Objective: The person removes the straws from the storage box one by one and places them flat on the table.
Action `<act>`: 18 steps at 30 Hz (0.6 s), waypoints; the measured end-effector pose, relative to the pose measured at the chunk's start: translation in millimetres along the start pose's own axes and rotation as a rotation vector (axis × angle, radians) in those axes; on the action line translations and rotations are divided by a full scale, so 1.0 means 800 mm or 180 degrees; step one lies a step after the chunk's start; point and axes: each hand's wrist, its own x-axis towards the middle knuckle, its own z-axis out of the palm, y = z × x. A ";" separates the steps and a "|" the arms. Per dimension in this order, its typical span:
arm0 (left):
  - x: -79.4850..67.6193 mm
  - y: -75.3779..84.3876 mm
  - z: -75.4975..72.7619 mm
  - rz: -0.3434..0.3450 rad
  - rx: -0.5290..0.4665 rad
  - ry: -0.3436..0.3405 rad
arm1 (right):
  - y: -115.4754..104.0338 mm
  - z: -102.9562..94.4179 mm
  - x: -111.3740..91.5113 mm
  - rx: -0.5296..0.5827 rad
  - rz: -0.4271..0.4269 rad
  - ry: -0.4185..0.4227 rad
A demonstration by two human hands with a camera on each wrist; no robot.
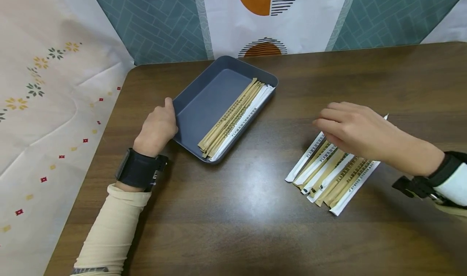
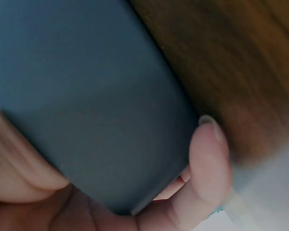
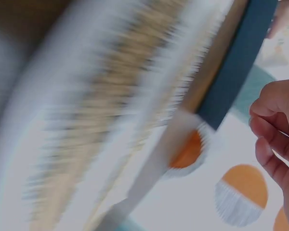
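At the centre-left of the table, a dark blue-grey tray [image 1: 198,105] lies at a slant. My left hand [image 1: 156,126] grips its left edge; in the left wrist view, the fingers [image 2: 209,163] curl around the tray wall [image 2: 101,130]. Along the tray's right side lies a bundle of tan and white paper-wrapped straws [image 1: 233,122]. My right hand [image 1: 350,126] hovers over a slanted row of more wrapped straws [image 1: 328,174], tan mixed with white. In the right wrist view, its fingers [image 3: 274,139] bend loosely and hold nothing; the straws there are blurred.
The brown wooden table [image 1: 237,227] ends at the back against a patterned cloth [image 1: 292,28]. A white flowered cloth [image 1: 47,118] hangs along the left edge. Tabletop lies between the tray and the straw row.
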 end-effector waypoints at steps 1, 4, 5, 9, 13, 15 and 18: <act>0.000 0.000 0.001 0.0006 0.0005 0.0003 | 0.000 -0.001 0.014 0.0022 -0.0011 -0.0024; 0.000 0.000 0.001 0.0008 0.0027 0.0018 | 0.000 0.000 0.057 0.0074 -0.0037 -0.0125; 0.000 0.000 0.001 0.0009 0.0030 0.0024 | 0.001 0.001 0.071 0.0078 -0.0048 -0.0158; 0.000 0.000 0.001 0.0025 0.0029 0.0049 | 0.000 0.009 0.126 0.0082 -0.0048 -0.0398; -0.001 0.000 0.001 0.0040 0.0019 0.0075 | -0.004 0.024 0.169 0.0079 -0.0008 -0.0712; -0.003 -0.001 0.000 0.0042 0.0031 0.0065 | -0.006 0.034 0.184 0.0122 -0.0003 -0.0858; -0.004 -0.001 -0.002 0.0048 0.0033 0.0061 | -0.009 0.041 0.199 0.0239 0.0025 -0.1122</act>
